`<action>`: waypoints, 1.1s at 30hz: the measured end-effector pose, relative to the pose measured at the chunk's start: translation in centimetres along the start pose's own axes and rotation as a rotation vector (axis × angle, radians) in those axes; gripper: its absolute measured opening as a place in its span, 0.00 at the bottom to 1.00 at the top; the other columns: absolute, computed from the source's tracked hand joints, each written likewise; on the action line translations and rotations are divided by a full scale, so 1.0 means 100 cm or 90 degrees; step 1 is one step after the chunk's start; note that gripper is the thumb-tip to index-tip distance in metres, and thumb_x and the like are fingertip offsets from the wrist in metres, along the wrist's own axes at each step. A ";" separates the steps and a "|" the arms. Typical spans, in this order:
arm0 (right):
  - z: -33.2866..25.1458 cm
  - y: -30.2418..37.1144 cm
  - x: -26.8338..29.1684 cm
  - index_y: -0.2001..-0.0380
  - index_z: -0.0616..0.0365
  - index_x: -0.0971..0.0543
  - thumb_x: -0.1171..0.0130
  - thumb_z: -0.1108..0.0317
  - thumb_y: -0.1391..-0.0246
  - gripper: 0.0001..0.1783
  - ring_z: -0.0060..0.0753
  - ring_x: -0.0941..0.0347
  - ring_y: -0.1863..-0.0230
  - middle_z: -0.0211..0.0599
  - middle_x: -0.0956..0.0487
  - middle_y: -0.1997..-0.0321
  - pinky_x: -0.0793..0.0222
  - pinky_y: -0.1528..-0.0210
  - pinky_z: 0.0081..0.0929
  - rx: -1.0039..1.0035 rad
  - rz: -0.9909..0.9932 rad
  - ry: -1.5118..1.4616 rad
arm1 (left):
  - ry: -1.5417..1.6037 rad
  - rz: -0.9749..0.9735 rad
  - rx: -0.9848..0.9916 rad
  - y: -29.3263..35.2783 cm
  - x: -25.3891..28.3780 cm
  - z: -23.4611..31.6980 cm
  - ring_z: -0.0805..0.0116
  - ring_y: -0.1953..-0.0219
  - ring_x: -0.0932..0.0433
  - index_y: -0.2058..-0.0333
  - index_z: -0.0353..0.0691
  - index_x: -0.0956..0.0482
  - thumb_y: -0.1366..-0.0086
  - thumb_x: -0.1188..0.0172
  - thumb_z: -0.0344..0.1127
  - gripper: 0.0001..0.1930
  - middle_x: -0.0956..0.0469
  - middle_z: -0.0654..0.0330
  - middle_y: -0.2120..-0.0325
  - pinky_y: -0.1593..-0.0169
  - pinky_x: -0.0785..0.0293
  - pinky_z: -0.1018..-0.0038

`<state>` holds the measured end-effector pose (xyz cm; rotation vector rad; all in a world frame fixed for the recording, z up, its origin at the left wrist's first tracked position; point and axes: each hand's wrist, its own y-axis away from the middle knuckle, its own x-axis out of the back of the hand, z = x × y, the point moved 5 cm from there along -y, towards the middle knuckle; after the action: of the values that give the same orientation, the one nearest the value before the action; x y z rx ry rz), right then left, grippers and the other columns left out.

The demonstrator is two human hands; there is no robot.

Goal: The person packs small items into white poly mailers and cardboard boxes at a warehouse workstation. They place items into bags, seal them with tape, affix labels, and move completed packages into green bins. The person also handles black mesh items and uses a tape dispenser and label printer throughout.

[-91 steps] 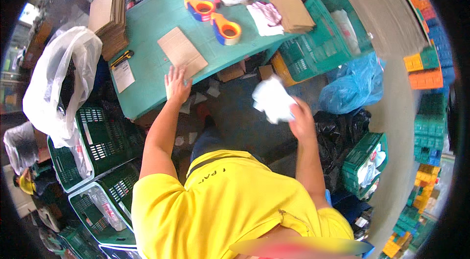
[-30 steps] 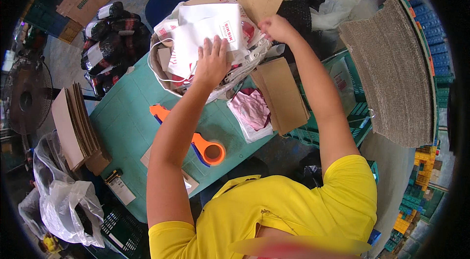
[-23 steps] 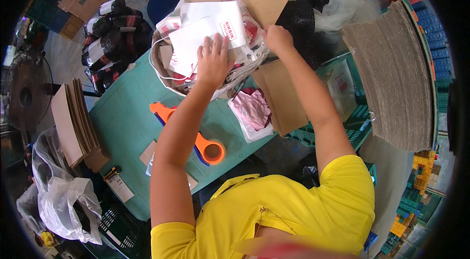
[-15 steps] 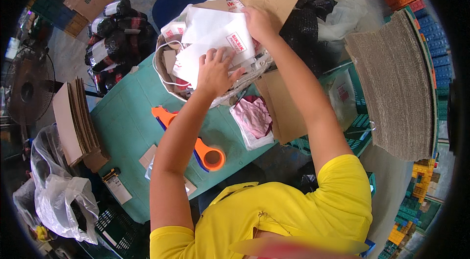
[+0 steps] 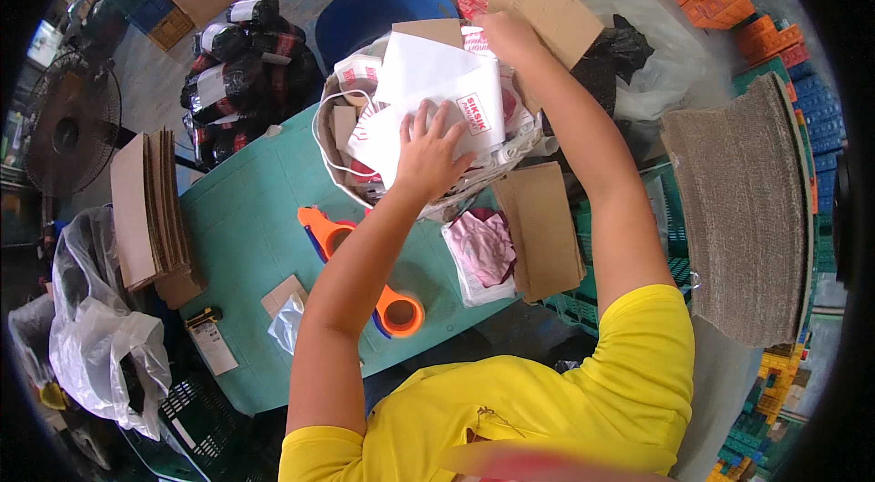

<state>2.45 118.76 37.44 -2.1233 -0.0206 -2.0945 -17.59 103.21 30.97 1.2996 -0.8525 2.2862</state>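
A round basket [image 5: 333, 174] wrapped in pale material stands at the table's far edge, filled with packing pieces. On top lies a white paper sheet [image 5: 442, 67] with a red-printed patch. My left hand [image 5: 428, 152] rests on the white sheets with its fingers spread, holding nothing. At the basket's far right side, my right hand [image 5: 509, 37] has its fingers curled beside a white, red-printed piece [image 5: 478, 45]. What sits between those fingers is too small to make out. Cardboard sheets [image 5: 542, 8] stand upright just behind that hand.
An orange tape dispenser [image 5: 398, 313] lies on the green table [image 5: 251, 227]. A folded pink cloth [image 5: 483, 247] and brown cardboard [image 5: 544, 231] are near the right edge. Cardboard stacks stand left [image 5: 150, 209] and right [image 5: 743, 218]. Beyond the basket is a blue tub [image 5: 378, 4].
The view has shifted, so most things appear lower and to the right. My right hand has moved off the white sheet's upper corner to the basket's far right side. My left hand stays on the sheets.
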 end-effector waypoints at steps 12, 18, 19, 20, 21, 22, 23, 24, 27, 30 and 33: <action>-0.086 0.147 0.183 0.59 0.55 0.18 0.42 0.77 0.49 0.13 0.40 0.19 0.60 0.38 0.17 0.58 0.23 0.58 0.34 0.287 0.299 -0.319 | 1.294 0.065 0.409 0.005 0.053 -0.027 0.55 0.47 0.25 0.51 0.33 0.22 0.31 0.71 0.71 0.44 0.21 0.48 0.51 0.43 0.33 0.58; -0.114 0.128 0.085 0.58 0.60 0.18 0.40 0.71 0.46 0.12 0.41 0.20 0.57 0.45 0.17 0.58 0.26 0.53 0.35 0.260 -0.228 -0.637 | 0.875 0.192 0.559 0.095 0.085 -0.065 0.66 0.57 0.21 0.47 0.31 0.26 0.38 0.35 0.37 0.23 0.20 0.54 0.56 0.54 0.24 0.67; -0.083 0.095 0.067 0.57 0.61 0.19 0.42 0.70 0.44 0.13 0.41 0.20 0.58 0.46 0.17 0.58 0.26 0.53 0.35 0.098 -0.083 -0.543 | 0.844 0.209 0.571 0.115 0.092 -0.071 0.69 0.58 0.21 0.49 0.32 0.25 0.41 0.33 0.32 0.22 0.20 0.55 0.58 0.54 0.25 0.70; -0.052 0.063 0.047 0.56 0.61 0.19 0.44 0.69 0.42 0.13 0.41 0.19 0.58 0.47 0.17 0.58 0.26 0.53 0.35 -0.052 -0.003 -0.505 | 0.807 0.225 0.606 0.137 0.098 -0.075 0.71 0.60 0.22 0.50 0.32 0.24 0.43 0.30 0.28 0.22 0.19 0.57 0.60 0.54 0.25 0.72; -0.037 0.039 0.021 0.55 0.61 0.19 0.46 0.70 0.42 0.14 0.45 0.19 0.58 0.50 0.17 0.58 0.26 0.53 0.38 -0.059 -0.005 -0.375 | 0.724 0.213 0.558 0.153 0.108 -0.076 0.72 0.61 0.22 0.54 0.33 0.23 0.43 0.30 0.28 0.19 0.20 0.59 0.62 0.56 0.25 0.73; -0.022 0.016 -0.004 0.55 0.61 0.19 0.49 0.70 0.42 0.14 0.49 0.19 0.57 0.52 0.17 0.58 0.26 0.53 0.41 -0.067 -0.009 -0.246 | 0.637 0.196 0.533 0.170 0.118 -0.075 0.74 0.63 0.23 0.57 0.33 0.22 0.43 0.30 0.27 0.16 0.20 0.60 0.65 0.58 0.25 0.74; -0.009 0.005 -0.033 0.57 0.61 0.19 0.48 0.69 0.42 0.14 0.50 0.20 0.56 0.52 0.18 0.57 0.26 0.52 0.42 -0.092 -0.043 -0.194 | 0.530 0.167 0.560 0.186 0.125 -0.073 0.75 0.65 0.24 0.60 0.33 0.21 0.43 0.31 0.27 0.13 0.20 0.62 0.67 0.59 0.26 0.75; -0.001 -0.003 -0.058 0.58 0.61 0.19 0.48 0.68 0.42 0.13 0.52 0.21 0.55 0.53 0.19 0.56 0.26 0.50 0.43 -0.114 -0.079 -0.141 | 0.530 0.241 0.522 0.200 0.136 -0.067 0.76 0.66 0.25 0.63 0.33 0.22 0.44 0.31 0.26 0.11 0.21 0.63 0.69 0.61 0.27 0.77; 0.004 -0.016 -0.092 0.58 0.60 0.19 0.50 0.70 0.44 0.14 0.57 0.23 0.54 0.57 0.20 0.56 0.28 0.49 0.49 -0.115 -0.022 -0.106 | 0.473 0.367 0.570 0.248 0.170 -0.053 0.79 0.68 0.27 0.69 0.33 0.22 0.44 0.31 0.22 0.07 0.22 0.66 0.71 0.64 0.29 0.80; -0.002 -0.016 -0.089 0.59 0.59 0.18 0.44 0.69 0.47 0.13 0.55 0.21 0.55 0.55 0.18 0.59 0.28 0.52 0.45 -0.095 0.037 -0.141 | 0.460 0.384 0.602 0.289 0.205 -0.049 0.81 0.67 0.28 0.71 0.33 0.23 0.44 0.33 0.21 0.06 0.22 0.66 0.72 0.63 0.31 0.82; 0.004 -0.019 -0.077 0.60 0.58 0.17 0.35 0.68 0.52 0.14 0.47 0.20 0.57 0.49 0.17 0.61 0.27 0.54 0.38 -0.098 -0.024 -0.154 | 0.403 0.408 0.539 0.314 0.225 -0.049 0.80 0.68 0.27 0.69 0.34 0.21 0.42 0.36 0.20 0.04 0.22 0.66 0.72 0.62 0.31 0.81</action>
<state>2.49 121.50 29.99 -2.4739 0.0734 -1.9018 -50.42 83.56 38.49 0.4246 -0.0263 3.4871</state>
